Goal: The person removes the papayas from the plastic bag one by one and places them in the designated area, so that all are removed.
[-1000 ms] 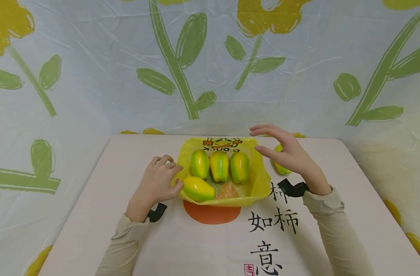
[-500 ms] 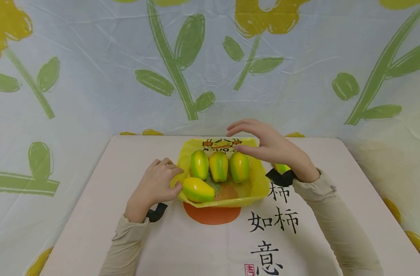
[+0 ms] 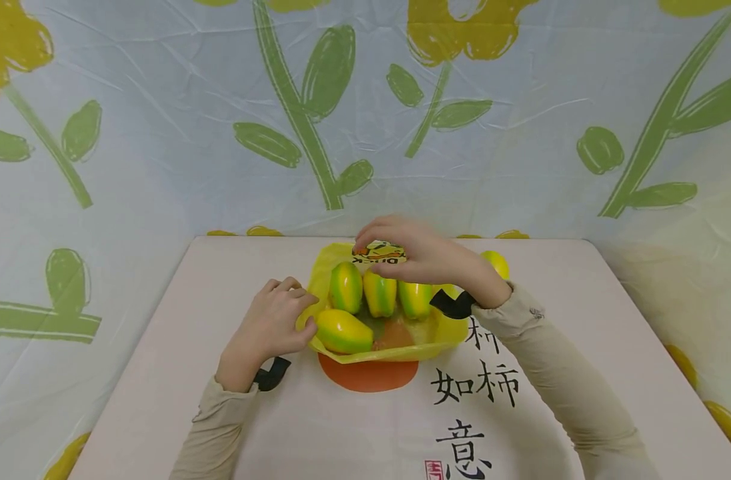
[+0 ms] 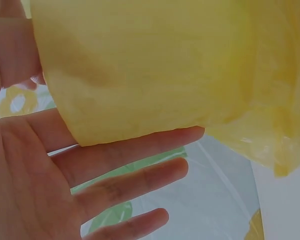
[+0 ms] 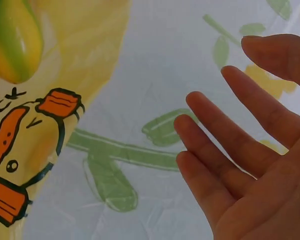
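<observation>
A yellow plastic bag [image 3: 425, 343], its mouth wide open, lies at the table's far middle. Inside it are several green-and-yellow papayas: a front-left papaya [image 3: 344, 331] lies sideways behind the near rim, others stand in a row. My left hand [image 3: 266, 327] touches the bag's left rim; its thumb and index are apart over the edge, partly hidden behind the bag in the left wrist view, the other fingers straight. My right hand [image 3: 425, 257] hovers over the bag's far part with relaxed fingers and holds nothing, covering tops of the row. One loose papaya [image 3: 496, 263] lies right of the bag.
The pale table cover [image 3: 317, 427] bears an orange patch [image 3: 368, 377] and black characters [image 3: 461, 447]. A flower-printed cloth [image 3: 461, 180] hangs behind and beside the table. The bag carries a duck print [image 5: 25, 150].
My right hand has moved left, from near the loose papaya to over the middle of the bag, uncovering the loose papaya's top. The left hand, bag and papayas stay nearly still.
</observation>
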`<state>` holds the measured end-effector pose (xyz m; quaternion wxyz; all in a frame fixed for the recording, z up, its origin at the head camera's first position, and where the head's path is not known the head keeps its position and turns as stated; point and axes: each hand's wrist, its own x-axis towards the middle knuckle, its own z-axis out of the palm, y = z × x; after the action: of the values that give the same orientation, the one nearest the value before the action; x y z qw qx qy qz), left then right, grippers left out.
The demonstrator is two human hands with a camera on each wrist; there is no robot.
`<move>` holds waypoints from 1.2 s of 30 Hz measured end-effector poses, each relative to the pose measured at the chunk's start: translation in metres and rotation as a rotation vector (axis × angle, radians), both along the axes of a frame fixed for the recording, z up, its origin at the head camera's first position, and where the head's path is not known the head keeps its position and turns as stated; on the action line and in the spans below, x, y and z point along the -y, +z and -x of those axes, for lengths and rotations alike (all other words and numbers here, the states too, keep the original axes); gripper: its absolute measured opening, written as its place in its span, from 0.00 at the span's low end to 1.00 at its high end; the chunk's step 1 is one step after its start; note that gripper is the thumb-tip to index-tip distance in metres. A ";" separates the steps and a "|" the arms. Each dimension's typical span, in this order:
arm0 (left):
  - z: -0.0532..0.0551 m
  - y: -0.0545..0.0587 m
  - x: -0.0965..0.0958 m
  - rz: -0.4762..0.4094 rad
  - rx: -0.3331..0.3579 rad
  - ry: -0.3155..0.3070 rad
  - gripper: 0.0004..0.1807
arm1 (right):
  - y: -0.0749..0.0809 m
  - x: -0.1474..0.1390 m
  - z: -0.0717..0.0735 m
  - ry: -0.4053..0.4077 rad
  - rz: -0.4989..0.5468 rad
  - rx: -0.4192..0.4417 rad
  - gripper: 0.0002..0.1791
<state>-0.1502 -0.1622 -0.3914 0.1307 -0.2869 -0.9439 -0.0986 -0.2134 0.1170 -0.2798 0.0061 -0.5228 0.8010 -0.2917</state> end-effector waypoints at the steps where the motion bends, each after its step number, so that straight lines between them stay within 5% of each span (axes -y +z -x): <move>1: 0.000 0.000 0.000 0.002 0.000 0.001 0.16 | -0.002 0.002 0.001 0.009 -0.004 -0.001 0.15; 15: -0.001 0.001 0.004 0.026 0.008 0.019 0.16 | -0.027 0.025 0.013 0.121 -0.093 0.026 0.15; 25: -0.001 0.001 0.005 0.030 -0.003 0.011 0.16 | -0.047 0.045 0.008 0.127 -0.375 0.096 0.18; 36: -0.002 0.002 0.005 0.043 0.000 0.013 0.15 | -0.079 0.065 -0.007 0.101 -0.695 0.065 0.39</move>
<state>-0.1480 -0.1672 -0.3894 0.1251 -0.2837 -0.9476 -0.0775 -0.2063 0.0522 -0.3588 0.2238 -0.5188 0.8249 -0.0174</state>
